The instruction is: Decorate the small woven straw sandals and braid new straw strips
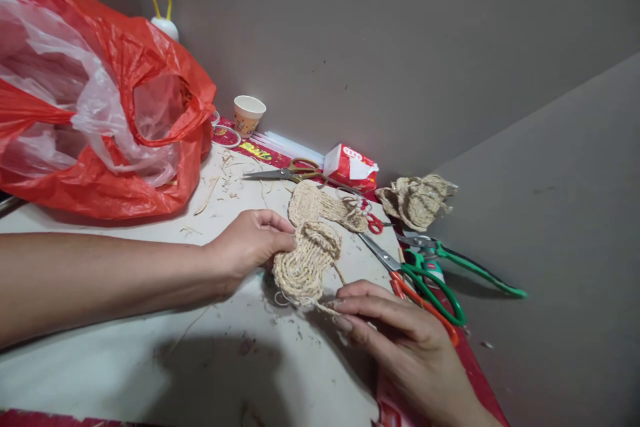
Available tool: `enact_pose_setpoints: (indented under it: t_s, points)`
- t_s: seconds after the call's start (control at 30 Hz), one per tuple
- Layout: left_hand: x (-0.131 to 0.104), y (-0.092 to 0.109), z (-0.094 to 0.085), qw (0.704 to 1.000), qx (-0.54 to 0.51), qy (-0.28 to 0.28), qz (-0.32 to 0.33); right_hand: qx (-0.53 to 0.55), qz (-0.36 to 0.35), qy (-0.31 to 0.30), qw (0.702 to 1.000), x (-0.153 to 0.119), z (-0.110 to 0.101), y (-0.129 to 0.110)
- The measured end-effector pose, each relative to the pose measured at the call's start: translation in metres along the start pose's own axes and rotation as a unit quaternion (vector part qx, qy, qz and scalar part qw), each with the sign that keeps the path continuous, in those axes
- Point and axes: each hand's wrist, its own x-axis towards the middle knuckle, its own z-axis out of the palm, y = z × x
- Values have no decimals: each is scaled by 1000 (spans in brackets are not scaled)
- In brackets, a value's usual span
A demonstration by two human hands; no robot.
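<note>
A small woven straw piece (305, 267), shaped like a slipper with a raised band at its upper end, is held above the white tabletop. My left hand (253, 243) pinches its left edge between thumb and fingers. Near its lower right, my right hand (395, 333) has its fingertips closed on a straw cord (326, 309) that runs out of the piece. Thin clear thread loops hang at the lower edge. Just behind lies another woven straw piece (305, 203) on the table.
A red plastic bag (120, 60) fills the left. Behind are a paper cup (249, 115), brown-handled scissors (295, 172) and a tissue pack (351, 167). To the right are a straw bundle (417, 203), orange-and-green-handled shears (383, 253) and green pruners (480, 270). Straw scraps litter the white tabletop (225, 180).
</note>
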Motion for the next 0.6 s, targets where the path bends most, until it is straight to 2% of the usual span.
enact_pose_setpoints:
  t_s: [0.1, 0.2, 0.3, 0.37, 0.47, 0.6]
  points:
    - [1, 1, -1, 1000, -19, -12, -17, 17, 53, -14, 998, 3, -7, 0]
    - [1, 2, 0, 999, -22, -10, -25, 115, 147, -22, 982, 4, -11, 2]
    - [-1, 3, 1, 1000, -17, -12, 0, 200, 233, 11, 952, 4, -7, 2]
    - [-3, 3, 3, 999, -12, -14, 29, 215, 272, 54, 936, 3, -2, 0]
    - [-7, 2, 5, 998, 6, -17, 60, 184, 286, 116, 933, 2, 7, -3]
    - [-10, 1, 7, 997, 30, -33, 65, 95, 241, 147, 955, 2, 16, -9]
